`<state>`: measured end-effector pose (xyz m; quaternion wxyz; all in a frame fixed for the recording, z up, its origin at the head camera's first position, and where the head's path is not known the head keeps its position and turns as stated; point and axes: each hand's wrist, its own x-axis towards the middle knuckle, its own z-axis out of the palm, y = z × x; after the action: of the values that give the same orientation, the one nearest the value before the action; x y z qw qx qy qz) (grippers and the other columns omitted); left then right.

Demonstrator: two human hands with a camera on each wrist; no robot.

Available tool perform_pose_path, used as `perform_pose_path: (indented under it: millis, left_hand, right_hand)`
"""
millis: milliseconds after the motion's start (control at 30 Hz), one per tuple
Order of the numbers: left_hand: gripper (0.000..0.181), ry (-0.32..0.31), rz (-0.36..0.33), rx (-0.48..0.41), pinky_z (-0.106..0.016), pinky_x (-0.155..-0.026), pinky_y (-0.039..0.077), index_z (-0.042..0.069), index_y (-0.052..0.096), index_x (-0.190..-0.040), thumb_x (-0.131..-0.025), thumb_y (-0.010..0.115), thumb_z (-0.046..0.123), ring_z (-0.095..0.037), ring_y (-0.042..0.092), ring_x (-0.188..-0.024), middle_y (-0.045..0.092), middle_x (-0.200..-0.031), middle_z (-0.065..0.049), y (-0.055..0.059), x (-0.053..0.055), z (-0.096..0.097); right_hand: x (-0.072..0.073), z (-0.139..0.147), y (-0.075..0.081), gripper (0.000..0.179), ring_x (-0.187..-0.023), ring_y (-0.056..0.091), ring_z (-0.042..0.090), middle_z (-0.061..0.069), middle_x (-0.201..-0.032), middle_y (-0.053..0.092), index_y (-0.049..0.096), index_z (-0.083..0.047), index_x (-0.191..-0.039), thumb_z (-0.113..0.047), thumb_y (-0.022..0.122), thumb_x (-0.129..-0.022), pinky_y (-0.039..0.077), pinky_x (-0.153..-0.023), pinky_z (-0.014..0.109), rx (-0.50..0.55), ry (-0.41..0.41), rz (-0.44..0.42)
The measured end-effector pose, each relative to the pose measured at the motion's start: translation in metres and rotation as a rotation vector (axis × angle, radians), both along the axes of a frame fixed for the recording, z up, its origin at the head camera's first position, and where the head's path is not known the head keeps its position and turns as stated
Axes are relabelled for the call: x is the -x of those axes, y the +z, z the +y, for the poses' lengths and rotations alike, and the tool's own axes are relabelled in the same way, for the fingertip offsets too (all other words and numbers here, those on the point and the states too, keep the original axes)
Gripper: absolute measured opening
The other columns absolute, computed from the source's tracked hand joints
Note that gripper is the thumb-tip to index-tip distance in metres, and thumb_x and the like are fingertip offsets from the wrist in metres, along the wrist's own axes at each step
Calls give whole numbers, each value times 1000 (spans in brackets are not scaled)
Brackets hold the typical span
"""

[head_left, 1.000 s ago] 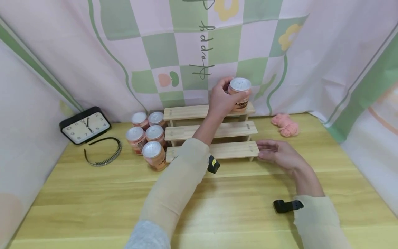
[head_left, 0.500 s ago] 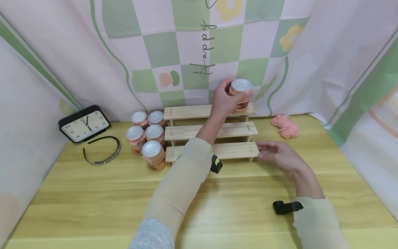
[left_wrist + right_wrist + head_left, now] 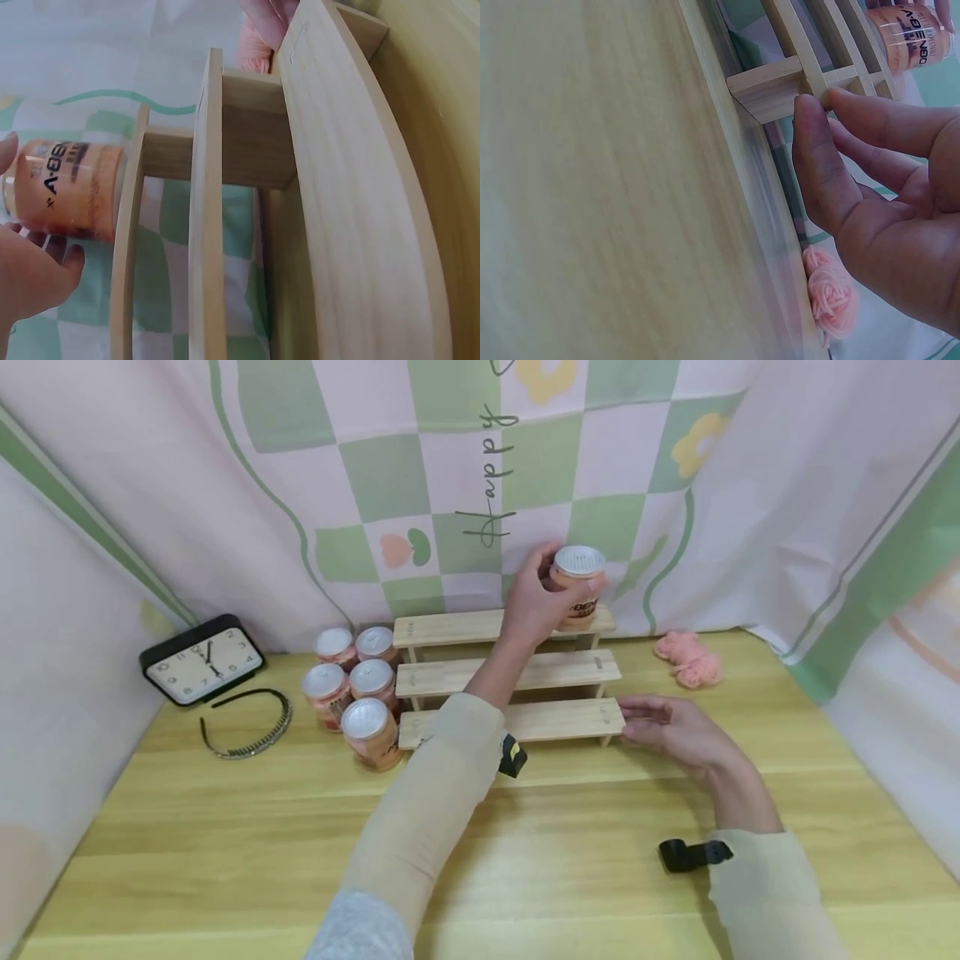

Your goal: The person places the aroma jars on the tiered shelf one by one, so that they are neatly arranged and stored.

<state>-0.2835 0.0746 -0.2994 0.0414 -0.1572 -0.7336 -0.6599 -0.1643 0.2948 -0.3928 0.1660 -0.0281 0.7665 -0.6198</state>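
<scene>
My left hand (image 3: 536, 602) grips a clear-sided can (image 3: 577, 589) with orange contents and a silver lid. The can stands upright at the right end of the top tier of a three-tier wooden shelf (image 3: 558, 722). In the left wrist view, the base of the can (image 3: 71, 191) meets the top board, and its dark lettering shows. At the right end of the lowest tier, my right hand (image 3: 675, 731) holds the board's end between thumb and forefinger. The right wrist view shows those fingertips (image 3: 814, 120) at the corner of the shelf (image 3: 769, 86).
Several similar cans (image 3: 371, 731) stand grouped against the shelf's left side. Further left are a black-framed clock (image 3: 204, 662) and a dark headband (image 3: 258, 747). Pink yarn (image 3: 687, 660) lies right of the shelf. A patterned curtain (image 3: 465, 468) hangs close behind it.
The can has turned slightly within my left hand, shifting the lettering on its side. It stays at the same spot on the top tier. My right hand keeps its place.
</scene>
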Motion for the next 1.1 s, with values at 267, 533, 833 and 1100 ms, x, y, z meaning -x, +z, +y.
perform_pose_path:
  millis: [267,533,833,1100]
  left_hand:
    - [74,39,-21,63,-26,-99,46,16,48,-149,-85,84,31,-13,50,-126,54,-140,3,4,-6,-19]
    - [75,30,5,25,-29,-102,46,15,48,-149,-85,84,32,-19,49,-129,55,-140,0,7,-14,-40]
    - [70,4,42,-11,-37,-109,43,12,51,-148,-87,83,27,-22,50,-132,54,-146,-2,15,-27,-66]
    - [67,-10,39,15,-35,-108,43,12,52,-146,-88,81,29,-25,49,-133,54,-146,-4,13,-39,-92]
  right_hand:
    - [1,-1,-3,62,-105,64,7,35,-151,36,28,15,-151,3,60,-99,53,-95,27,-11,-1,-10]
    - [1,-1,-2,62,-105,64,8,36,-149,37,29,15,-150,3,60,-98,53,-96,28,-9,-3,-15]
    - [2,0,1,62,-105,65,10,35,-147,40,31,14,-150,2,62,-98,53,-96,29,-20,-12,-11]
    - [1,-1,0,62,-105,65,9,36,-148,37,29,16,-149,4,61,-97,53,-96,28,9,-4,-4]
